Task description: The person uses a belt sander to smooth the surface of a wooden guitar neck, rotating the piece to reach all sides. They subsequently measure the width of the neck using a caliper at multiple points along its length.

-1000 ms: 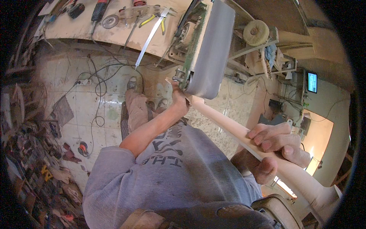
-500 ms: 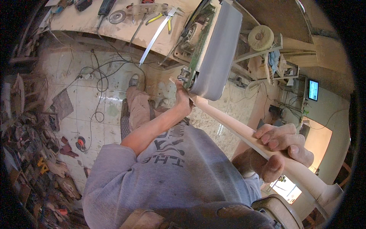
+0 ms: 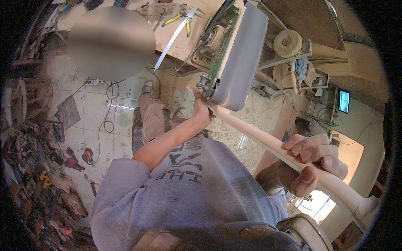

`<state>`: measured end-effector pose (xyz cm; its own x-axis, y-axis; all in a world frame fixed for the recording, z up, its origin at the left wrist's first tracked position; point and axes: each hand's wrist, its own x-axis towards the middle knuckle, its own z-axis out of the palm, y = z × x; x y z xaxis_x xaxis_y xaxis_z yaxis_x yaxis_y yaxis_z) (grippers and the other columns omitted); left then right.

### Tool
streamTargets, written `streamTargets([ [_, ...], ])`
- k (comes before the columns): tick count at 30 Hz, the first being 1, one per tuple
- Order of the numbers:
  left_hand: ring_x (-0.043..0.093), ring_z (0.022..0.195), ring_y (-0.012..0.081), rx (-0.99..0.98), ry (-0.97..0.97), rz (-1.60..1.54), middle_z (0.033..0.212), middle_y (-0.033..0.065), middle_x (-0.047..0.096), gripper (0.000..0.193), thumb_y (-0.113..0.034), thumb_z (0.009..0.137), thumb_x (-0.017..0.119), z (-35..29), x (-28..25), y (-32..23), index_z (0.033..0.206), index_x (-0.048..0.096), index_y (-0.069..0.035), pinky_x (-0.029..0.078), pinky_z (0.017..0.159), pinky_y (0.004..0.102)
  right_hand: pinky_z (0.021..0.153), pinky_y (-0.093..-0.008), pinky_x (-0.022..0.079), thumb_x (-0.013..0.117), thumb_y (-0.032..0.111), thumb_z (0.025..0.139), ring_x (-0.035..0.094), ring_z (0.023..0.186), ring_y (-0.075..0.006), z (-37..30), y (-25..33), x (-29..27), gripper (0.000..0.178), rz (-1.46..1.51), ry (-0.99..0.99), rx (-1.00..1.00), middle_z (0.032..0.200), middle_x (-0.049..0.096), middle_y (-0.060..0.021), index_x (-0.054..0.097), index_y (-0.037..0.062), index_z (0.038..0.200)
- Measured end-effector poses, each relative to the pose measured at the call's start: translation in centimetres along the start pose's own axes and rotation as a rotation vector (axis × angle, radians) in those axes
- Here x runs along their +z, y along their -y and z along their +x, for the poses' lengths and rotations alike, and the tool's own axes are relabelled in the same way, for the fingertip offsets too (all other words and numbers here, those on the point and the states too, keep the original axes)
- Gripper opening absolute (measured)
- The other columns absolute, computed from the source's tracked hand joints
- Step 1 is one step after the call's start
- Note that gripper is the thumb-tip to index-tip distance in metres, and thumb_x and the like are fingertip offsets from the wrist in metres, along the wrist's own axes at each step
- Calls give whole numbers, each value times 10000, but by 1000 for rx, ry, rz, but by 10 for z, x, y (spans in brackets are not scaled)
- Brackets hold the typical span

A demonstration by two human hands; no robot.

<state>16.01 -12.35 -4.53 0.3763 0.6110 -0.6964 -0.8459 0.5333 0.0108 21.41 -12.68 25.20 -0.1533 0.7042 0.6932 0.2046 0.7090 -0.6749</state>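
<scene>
**Long wooden piece held against a belt sander by both hands**

A long, pale wooden piece (image 3: pixel 268 144) is seen running from the lower right up toward the middle of the view, where its far end is pressed against the lower curve of the grey sanding belt (image 3: pixel 240 58) of a belt sander. The left hand (image 3: pixel 201 111) is closed around the wood right beside the belt, the bare forearm stretched out from a grey sleeve. The right hand (image 3: pixel 312 163) is wrapped firmly around the nearer part of the piece, fingers over the top and thumb underneath; beyond it the wood widens into a flared end near the lower right edge. The sander's green frame (image 3: pixel 217 62) is seen just left of the belt. Behind it, a bench (image 3: pixel 176 42) carries a long metal ruler (image 3: pixel 173 39) and yellow-handled pliers (image 3: pixel 178 19). Cables (image 3: pixel 109 104) are trailed over the dusty tiled floor (image 3: pixel 96 125), and clutter is heaped along the left edge
</scene>
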Motion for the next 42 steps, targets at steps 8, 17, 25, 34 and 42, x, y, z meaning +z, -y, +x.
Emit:
streamTargets([
  [8, 494, 1225, 326, -64, -58, -60, 1360, 135, 502, 773, -685, 916, 315, -12, 7, 2, 1374, 410, -69, 408, 1024, 478, 423, -293, 472, 594, 133, 885, 480, 635, -196, 6, 0, -10, 310, -46, 30, 45, 753, 445, -111, 444, -7, 1118],
  [17, 498, 1235, 346, -446, 293, 235, 1347, 234, 480, 597, -374, 950, 390, -60, -48, -69, 1357, 363, 62, 375, 1075, 489, 562, -330, 527, 729, 257, 705, 515, 646, -189, -53, 20, -73, 983, 305, -195, 144, 894, 485, -103, 180, 62, 1497],
  [25, 535, 1207, 336, -861, 364, 630, 1302, 267, 517, 625, -440, 968, 390, -65, -31, -139, 1309, 431, 82, 395, 1060, 431, 512, -310, 388, 662, 335, 791, 410, 645, -190, -89, 61, -34, 777, 194, -729, 93, 868, 383, -99, 333, -55, 1376],
  [34, 635, 871, 270, -149, 197, 1570, 926, 210, 655, 527, -435, 969, 461, -20, -14, -229, 1002, 616, 68, 505, 811, 330, 478, -284, 356, 723, 366, 717, 404, 597, -167, -93, 100, 2, 735, -4, -802, -9, 810, 391, -89, 457, -87, 1232],
  [42, 615, 1016, 278, -642, -6, 607, 1122, 181, 599, 486, -385, 929, 562, 4, -26, -169, 1175, 528, 32, 533, 904, 384, 497, -311, 417, 708, 348, 751, 423, 609, -186, -75, 87, 22, 638, -51, -821, 69, 831, 398, -106, 447, 15, 1228],
])
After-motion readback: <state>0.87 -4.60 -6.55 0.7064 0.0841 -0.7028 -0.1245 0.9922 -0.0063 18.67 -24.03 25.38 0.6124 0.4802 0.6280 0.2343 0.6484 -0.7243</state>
